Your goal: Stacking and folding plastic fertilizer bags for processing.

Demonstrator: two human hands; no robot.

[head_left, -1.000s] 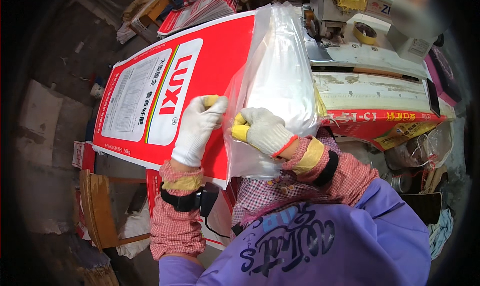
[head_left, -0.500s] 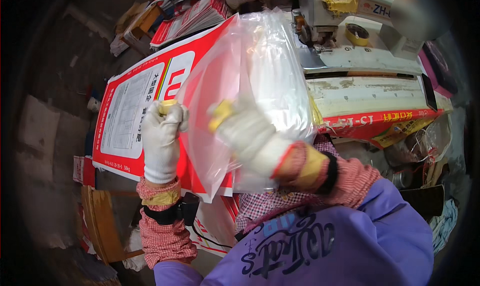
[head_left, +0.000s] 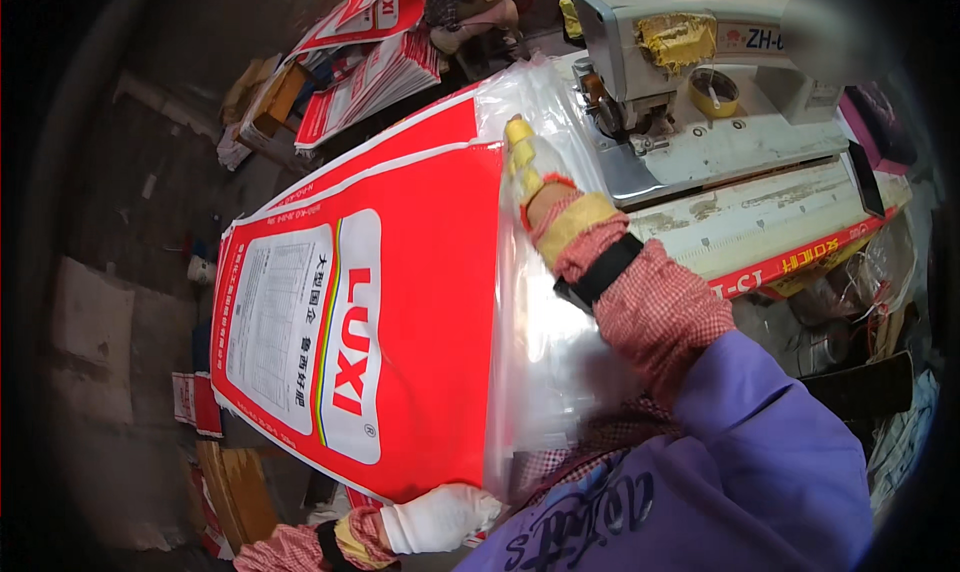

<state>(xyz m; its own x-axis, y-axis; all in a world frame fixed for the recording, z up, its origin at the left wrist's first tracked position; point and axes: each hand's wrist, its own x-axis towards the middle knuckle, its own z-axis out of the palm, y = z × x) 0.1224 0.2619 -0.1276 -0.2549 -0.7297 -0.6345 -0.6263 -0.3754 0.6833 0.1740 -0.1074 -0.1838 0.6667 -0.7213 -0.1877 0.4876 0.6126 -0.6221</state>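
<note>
A red-and-white printed bag (head_left: 440,312) lies spread over other bags of the same kind, its right edge running between my hands. My left hand (head_left: 440,520), in a white glove, is closed at the bag's near right corner, with its fingertips partly hidden. My right hand (head_left: 535,162), gloved with yellow tape on the fingers, pinches the far right corner. Just right of this edge lie glossy clear plastic liners (head_left: 560,342), partly under my right forearm.
A sewing machine (head_left: 690,52) stands at the far right, with a tape roll (head_left: 713,92) on its bed. A dark flat phone-like object (head_left: 865,177) leans at the bed's end. More folded bags (head_left: 370,87) are stacked at the back left. A wooden stool (head_left: 240,492) stands near left.
My left hand has moved down to the near corner, my right hand up to the far one. A printed bag now stretches between them where clear film was lifted.
</note>
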